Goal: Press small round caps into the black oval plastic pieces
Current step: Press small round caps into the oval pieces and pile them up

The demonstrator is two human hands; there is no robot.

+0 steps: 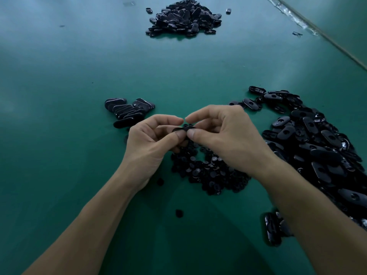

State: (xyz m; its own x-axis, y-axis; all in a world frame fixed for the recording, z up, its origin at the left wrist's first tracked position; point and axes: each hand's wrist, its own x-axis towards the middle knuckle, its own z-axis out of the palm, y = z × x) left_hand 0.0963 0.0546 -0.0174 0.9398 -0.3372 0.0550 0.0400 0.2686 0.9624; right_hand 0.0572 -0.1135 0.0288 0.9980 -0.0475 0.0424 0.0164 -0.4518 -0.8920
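We count two hands and four dark heaps. Our left hand (151,139) and right hand (224,135) pinch one flat, glossy black oval piece (181,129) between thumbs and forefingers, above the round caps (210,171). Ovals lie in a big pile (321,143) right, a small stack (127,112) left, a far pile (184,18). The table (59,96) is green.

A black oval plastic piece (182,129) lies roughly level at mid-frame, pinched between the left hand (151,139) and right hand (224,135). Just below is a heap of small round black caps (208,171). Holed black ovals (317,139) are piled at right, with a small overlapping stack (127,111) at left.
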